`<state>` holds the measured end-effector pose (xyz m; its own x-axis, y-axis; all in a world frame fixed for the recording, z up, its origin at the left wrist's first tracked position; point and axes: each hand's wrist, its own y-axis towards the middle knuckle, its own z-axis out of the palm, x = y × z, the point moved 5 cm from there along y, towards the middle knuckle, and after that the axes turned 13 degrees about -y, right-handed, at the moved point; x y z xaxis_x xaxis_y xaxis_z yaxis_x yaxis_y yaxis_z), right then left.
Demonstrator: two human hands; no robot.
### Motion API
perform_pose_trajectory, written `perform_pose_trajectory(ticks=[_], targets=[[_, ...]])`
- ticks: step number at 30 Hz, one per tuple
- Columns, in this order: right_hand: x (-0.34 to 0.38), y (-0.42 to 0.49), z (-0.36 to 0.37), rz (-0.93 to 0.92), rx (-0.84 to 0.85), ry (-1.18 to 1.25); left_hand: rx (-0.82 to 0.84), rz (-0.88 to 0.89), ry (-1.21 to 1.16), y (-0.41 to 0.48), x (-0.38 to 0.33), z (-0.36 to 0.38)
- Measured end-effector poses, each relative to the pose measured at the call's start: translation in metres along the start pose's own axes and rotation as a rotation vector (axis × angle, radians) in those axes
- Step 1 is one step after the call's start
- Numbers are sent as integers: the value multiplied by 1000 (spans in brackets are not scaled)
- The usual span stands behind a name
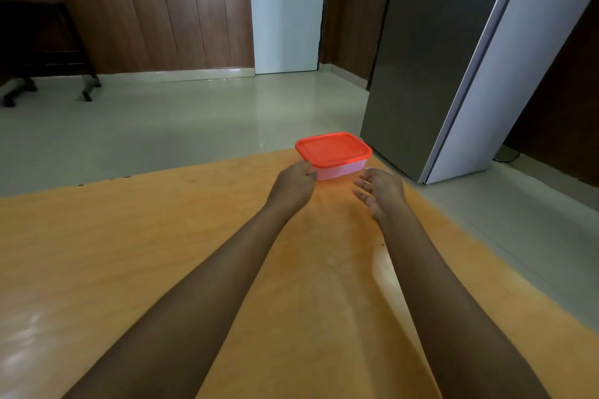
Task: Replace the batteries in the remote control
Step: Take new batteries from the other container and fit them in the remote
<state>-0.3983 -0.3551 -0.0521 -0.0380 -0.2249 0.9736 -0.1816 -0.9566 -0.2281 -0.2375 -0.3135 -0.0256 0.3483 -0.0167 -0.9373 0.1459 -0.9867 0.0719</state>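
A clear plastic box with a red lid [334, 150] stands at the far edge of the orange wooden table [162, 253]. The lid is on, and I cannot make out what is inside. My left hand [293, 186] grips the box's near left corner with fingers curled on it. To the right, just short of the box, my right hand [379, 193] has its fingers spread and holds nothing. No remote control or batteries are in view.
Beyond the table's far edge lies a pale tiled floor [194, 113]. A grey fridge [453, 58] stands at the right, close to the table's corner. A white door [287, 10] and wood panelling are behind; a dark bench [42, 48] is far left.
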Motion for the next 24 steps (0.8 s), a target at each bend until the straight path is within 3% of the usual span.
perform_pose_trajectory(ticks=[3, 8, 17, 24], targets=[[-2, -48, -10, 19, -8, -7, -110, -37, -171, -35, -9, -17], [-22, -133, -24, 60, 25, -68, -131, -102, -383, -104, -13, -37], [-42, -279, 5, 78, 232, -153, -234, -145, -437, -252, -3, -115], [-54, -369, 62, 79, 441, -188, -449, -159, -470, -352, 21, -188]])
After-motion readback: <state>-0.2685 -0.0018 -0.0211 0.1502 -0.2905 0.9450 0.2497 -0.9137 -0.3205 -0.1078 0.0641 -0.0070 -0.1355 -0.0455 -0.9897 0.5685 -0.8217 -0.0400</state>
